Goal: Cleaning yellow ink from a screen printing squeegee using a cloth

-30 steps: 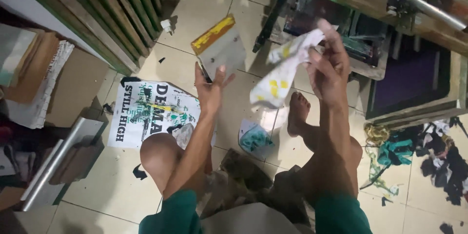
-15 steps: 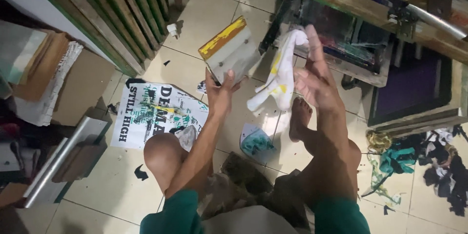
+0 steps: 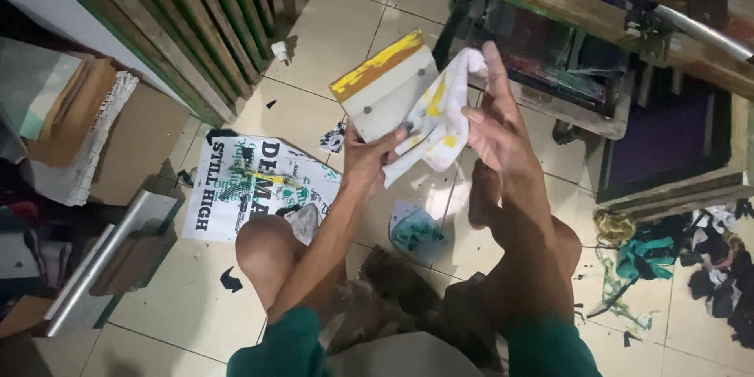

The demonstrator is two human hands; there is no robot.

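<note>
— Floor (image 3: 188, 290) of pale square tiles, spotted with dark scraps and paint marks: that is where the person sits, knees bent, bare foot (image 3: 483, 192) flat on the tile. What is in the hands?

— The left hand (image 3: 369, 161) grips a squeegee (image 3: 385, 82), a flat pale board with a yellow strip along its top edge, held up above the floor in front of the knees. The fingers are closed around its lower corner.

— And the right hand (image 3: 499, 129)?

— It is half open, fingers stretched upward, thumb pressing a white rag (image 3: 436, 114) stained with yellow. The rag lies against the right edge of the squeegee, between the two hands.

— What lies under them?

— A printed sheet (image 3: 259, 181), white with black lettering and green and yellow smears, flat on the tiles just left of the left knee. A smaller scrap of paper (image 3: 414, 228) with teal paint sits between the legs.

— The room around?

— Wooden frames (image 3: 196, 23) lean in a row at upper left. A stack of cardboard (image 3: 78, 110) rests further left, and a metal bar (image 3: 102, 259) lies near the bottom left. At upper right stands a wooden printing frame (image 3: 620, 39), paint-smeared, with a dark purple panel (image 3: 660, 141) beside it. A heap of rags (image 3: 675, 255), teal, black and white, is piled on the tiles at far right. A small white cap (image 3: 279, 51) sits by the frames.
</note>
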